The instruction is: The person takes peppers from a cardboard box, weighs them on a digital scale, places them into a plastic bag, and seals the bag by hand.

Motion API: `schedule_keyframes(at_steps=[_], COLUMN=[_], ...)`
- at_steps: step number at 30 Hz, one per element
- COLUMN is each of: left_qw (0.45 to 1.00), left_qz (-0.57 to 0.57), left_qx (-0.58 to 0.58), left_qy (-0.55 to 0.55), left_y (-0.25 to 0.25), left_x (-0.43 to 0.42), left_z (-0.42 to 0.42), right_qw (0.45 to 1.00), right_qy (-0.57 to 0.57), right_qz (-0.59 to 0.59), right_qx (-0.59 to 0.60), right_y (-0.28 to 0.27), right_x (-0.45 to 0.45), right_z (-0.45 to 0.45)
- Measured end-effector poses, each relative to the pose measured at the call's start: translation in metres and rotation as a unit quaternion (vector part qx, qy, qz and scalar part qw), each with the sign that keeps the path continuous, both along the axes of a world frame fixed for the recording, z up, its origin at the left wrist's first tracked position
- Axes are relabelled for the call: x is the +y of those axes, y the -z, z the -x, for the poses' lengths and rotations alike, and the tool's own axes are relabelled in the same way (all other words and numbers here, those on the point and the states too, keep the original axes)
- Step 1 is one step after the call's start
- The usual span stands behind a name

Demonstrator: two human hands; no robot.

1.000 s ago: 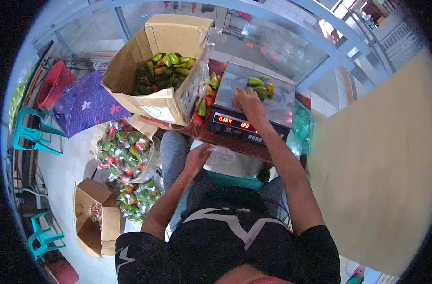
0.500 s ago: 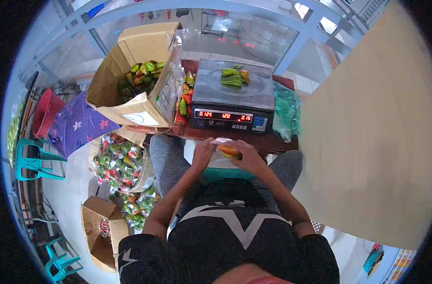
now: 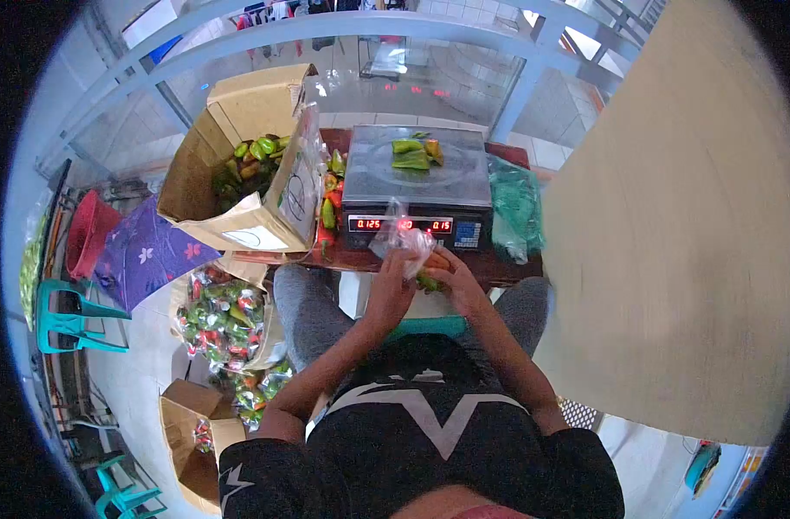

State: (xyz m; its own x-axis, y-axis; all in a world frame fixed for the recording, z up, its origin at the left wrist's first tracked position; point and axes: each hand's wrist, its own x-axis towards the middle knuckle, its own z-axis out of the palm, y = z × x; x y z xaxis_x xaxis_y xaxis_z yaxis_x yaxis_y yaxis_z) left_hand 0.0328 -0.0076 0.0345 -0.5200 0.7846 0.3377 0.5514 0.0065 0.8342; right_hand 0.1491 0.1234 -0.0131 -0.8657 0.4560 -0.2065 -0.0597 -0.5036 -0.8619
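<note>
A clear plastic bag with peppers in it is held in front of the scale, partly covering the scale's display. My left hand grips the bunched upper part of the bag. My right hand is closed around its lower part, where orange and green peppers show between the fingers. Beyond both hands stands the digital scale, its red digits lit. Green peppers and an orange-brown one lie on its metal plate.
An open cardboard box of peppers stands left of the scale, with loose red peppers between them. A green plastic bag lies at right. Bagged peppers fill the floor at left. A large board blocks the right side.
The bag's loose top now sticks up toward the scale, and my left hand has closed around it. Both hands have shifted slightly; the camera view has tilted a little.
</note>
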Motion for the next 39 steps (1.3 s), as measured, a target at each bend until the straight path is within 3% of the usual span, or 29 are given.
schedule_keyframes(at_steps=[4,5,7,11,14,15,17,20,22,24,26,29,31,34,37,39], left_qw=[0.996,0.998,0.996,0.994,0.99,0.988,0.987,0.986,0.982,0.991,0.995,0.996,0.995,0.996,0.991,0.994], left_qz=[-0.035,-0.041,-0.052,-0.056,-0.059,-0.063,-0.069,-0.075,-0.085,-0.051,-0.049,-0.067,-0.043,-0.04,-0.114,-0.072], left_qx=[-0.076,-0.052,-0.003,0.022,0.061,0.086,0.122,0.149,0.162,0.126,0.082,-0.002,-0.067,-0.053,-0.006,-0.076], left_qy=[0.044,0.006,-0.07,-0.088,-0.115,-0.112,-0.079,0.003,0.05,0.004,-0.033,-0.055,-0.053,-0.057,-0.064,-0.038], left_y=[0.001,-0.002,-0.009,-0.017,-0.045,-0.045,-0.046,-0.046,-0.046,-0.053,-0.051,-0.036,-0.034,-0.021,-0.027,-0.021], left_x=[0.001,0.002,0.003,0.0,0.001,0.003,0.008,0.011,0.013,0.008,0.004,0.004,0.002,0.003,0.003,0.0], left_z=[-0.002,-0.003,-0.006,-0.006,-0.006,-0.002,0.004,0.008,0.002,-0.012,-0.016,-0.011,-0.008,-0.003,-0.012,-0.012], right_qw=[0.964,0.949,0.952,0.962,0.993,0.997,0.974,0.921,0.966,0.992,0.972,0.947,0.943,0.955,0.964,0.963], right_qy=[0.043,0.048,0.053,0.05,0.093,0.054,-0.022,-0.042,-0.019,0.004,0.027,0.0,0.029,0.094,0.164,0.199], right_qz=[0.218,0.259,0.241,0.191,0.035,-0.048,-0.213,-0.387,-0.259,-0.087,0.128,0.212,0.223,0.201,0.145,0.117], right_qx=[0.146,0.173,0.183,0.189,0.064,0.02,-0.067,-0.029,0.013,0.09,0.196,0.24,0.246,0.198,0.153,0.143], right_y=[-0.011,-0.014,-0.02,-0.033,-0.037,-0.04,-0.048,-0.026,-0.028,-0.047,-0.063,-0.066,-0.057,-0.031,-0.038,-0.039], right_x=[-0.01,-0.012,-0.012,-0.012,-0.021,-0.02,-0.013,-0.004,-0.004,-0.007,-0.01,-0.007,-0.008,-0.008,-0.015,-0.02], right_z=[0.008,0.01,0.016,0.021,0.02,0.02,0.016,0.015,0.014,0.015,0.019,0.017,0.021,0.026,0.029,0.029])
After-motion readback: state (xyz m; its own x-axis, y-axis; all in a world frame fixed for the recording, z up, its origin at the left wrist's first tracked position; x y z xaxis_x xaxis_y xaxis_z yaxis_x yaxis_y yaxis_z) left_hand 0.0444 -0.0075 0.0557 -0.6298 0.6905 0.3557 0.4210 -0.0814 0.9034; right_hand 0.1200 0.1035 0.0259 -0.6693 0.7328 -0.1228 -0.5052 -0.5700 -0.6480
